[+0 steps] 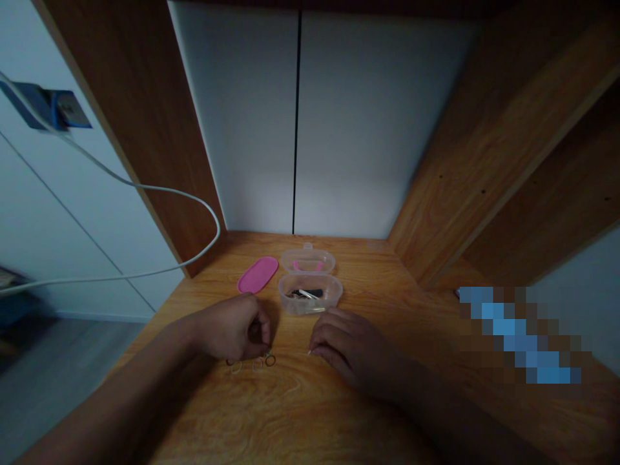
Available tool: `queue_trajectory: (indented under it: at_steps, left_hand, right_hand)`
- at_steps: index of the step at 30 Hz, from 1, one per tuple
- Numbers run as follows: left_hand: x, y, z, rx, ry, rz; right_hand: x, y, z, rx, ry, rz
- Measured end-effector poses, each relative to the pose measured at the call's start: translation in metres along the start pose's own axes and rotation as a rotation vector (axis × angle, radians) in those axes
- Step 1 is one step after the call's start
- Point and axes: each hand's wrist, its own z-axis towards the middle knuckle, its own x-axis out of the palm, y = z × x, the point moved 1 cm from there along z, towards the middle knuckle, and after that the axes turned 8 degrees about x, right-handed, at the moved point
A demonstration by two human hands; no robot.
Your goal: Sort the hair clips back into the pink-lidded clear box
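Before the clear box (310,298), our left hand (235,332) pinches a ring (270,360) (right hand (346,345): a pale speck (309,352)); a careless nudge may scatter the loose rings (236,367).

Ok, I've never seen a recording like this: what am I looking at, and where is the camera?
There is no machine here: these are a person's two bare hands, filmed by one camera worn on the head, looking forward and down. They rest on a wooden desk. The left hand has its fingertips bunched over a few small rings lying on the wood; whether it grips one is too dark to tell. The right hand lies curled, a tiny pale thing at its fingertips. Behind them stands a clear plastic box, lid open, with small dark items inside, and a pink oval lid lies to its left. A white cable hangs at the left.
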Motion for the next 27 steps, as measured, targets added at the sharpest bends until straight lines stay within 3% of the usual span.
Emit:
queue_trajectory:
  at_steps: [8,15,27]
  left_hand:
    - [0.004,-0.005,0.002,0.051,-0.074,0.003]
    - [0.013,-0.004,0.005,0.098,-0.145,-0.235]
    - [0.016,-0.005,0.011,0.145,-0.101,-0.287]
  right_hand:
    - [-0.001,-0.001,-0.001,0.002,-0.018,0.041]
    - [0.004,-0.006,-0.004,0.049,0.028,0.042]
    - [0.008,-0.009,-0.005,0.029,0.126,0.058]
